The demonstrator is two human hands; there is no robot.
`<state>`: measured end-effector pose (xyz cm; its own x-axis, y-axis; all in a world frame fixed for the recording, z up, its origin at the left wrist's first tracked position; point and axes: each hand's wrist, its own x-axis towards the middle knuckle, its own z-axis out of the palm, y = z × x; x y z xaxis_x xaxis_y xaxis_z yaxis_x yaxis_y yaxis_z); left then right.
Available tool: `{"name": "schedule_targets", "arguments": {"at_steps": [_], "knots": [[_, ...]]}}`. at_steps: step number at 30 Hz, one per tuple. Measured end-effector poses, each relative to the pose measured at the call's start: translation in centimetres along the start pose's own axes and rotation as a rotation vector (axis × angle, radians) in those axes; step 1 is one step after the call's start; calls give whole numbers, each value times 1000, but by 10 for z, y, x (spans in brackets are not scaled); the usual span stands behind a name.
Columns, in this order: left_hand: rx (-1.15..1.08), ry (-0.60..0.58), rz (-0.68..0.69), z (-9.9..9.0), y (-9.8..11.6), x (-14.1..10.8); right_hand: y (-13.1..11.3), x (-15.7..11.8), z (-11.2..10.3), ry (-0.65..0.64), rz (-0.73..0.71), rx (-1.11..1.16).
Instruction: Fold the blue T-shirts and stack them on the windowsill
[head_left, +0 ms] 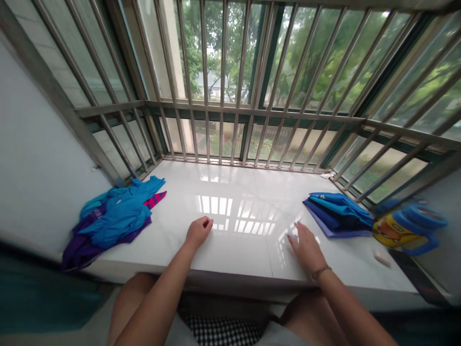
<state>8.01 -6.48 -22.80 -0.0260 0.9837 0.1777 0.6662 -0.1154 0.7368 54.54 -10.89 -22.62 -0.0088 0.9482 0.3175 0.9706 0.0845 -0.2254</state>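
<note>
Soft daylight from the barred window (234,53) fills the scene, leaving bright glare and bar reflections on the glossy sill (245,187) and only a faint shadow under the right hand (306,247). The wide lens bends the bars at the edges, and the yellow object (394,230) at right looks blurred.

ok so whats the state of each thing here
left hand: loosely curled, resting on sill, empty
right hand: fingers open on sill, empty
blue and purple clothes: crumpled heap
blue cloth: folded in a stack
white tiled sill: glossy
yellow and blue item: blurred, state unclear

A blurred blue-and-yellow object (408,229) at the right, and a pale scrap (382,258) too small to identify
</note>
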Motion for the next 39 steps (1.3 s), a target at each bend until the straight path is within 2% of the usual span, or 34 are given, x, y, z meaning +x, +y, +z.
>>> {"name": "schedule_targets", "arguments": {"at_steps": [3, 6, 8, 10, 12, 14, 16, 17, 19, 20, 22, 24, 25, 27, 30, 32, 34, 36, 37, 39], "knots": [[22, 8, 6, 3, 1, -1, -40, -41, 33, -79, 66, -35], [53, 16, 23, 2, 4, -3, -58, -52, 41, 1, 131, -37], [81, 51, 31, -11, 3, -5, -58, -49, 40, 82, 132, -24], [143, 168, 5, -37, -3, -7, -54, -47, 39, 144, 108, -20], [271, 369, -81, -75, -18, -10, -50, -46, 39, 183, 79, -25], [445, 555, -235, -119, -39, -14, -48, -48, 42, 211, 53, -31], [555, 655, -466, -163, -63, -20, -47, -49, 45, 228, 39, -39], [588, 636, -579, -184, -74, -22, -47, -50, 46, 235, 37, -42], [621, 494, -721, -218, -90, -25, -46, -50, 47, 244, 40, -44], [628, 421, -721, -230, -94, -25, -46, -49, 47, 246, 43, -44], [624, 373, -584, -242, -94, -23, -46, -48, 45, 249, 51, -38], [569, 425, -356, -234, -82, -21, -49, -47, 41, 249, 45, -3], [514, 439, -243, -222, -72, -22, -54, -47, 39, 237, 26, 39], [361, 393, -50, -186, -45, -31, -71, -50, 35, 172, -59, 170], [102, 201, 187, -119, 6, -64, -117, -58, 35, 29, -221, 376], [-58, -47, 320, -81, 42, -93, -151, -66, 40, -30, -280, 442], [-174, -328, 395, -54, 71, -122, -178, -73, 44, -74, -299, 468], [-239, -513, 379, -37, 90, -145, -191, -80, 45, -114, -288, 502], [-265, -541, 347, -31, 94, -153, -193, -83, 43, -127, -278, 526], [-318, -468, 260, -22, 91, -161, -190, -92, 37, -149, -260, 578]]}}
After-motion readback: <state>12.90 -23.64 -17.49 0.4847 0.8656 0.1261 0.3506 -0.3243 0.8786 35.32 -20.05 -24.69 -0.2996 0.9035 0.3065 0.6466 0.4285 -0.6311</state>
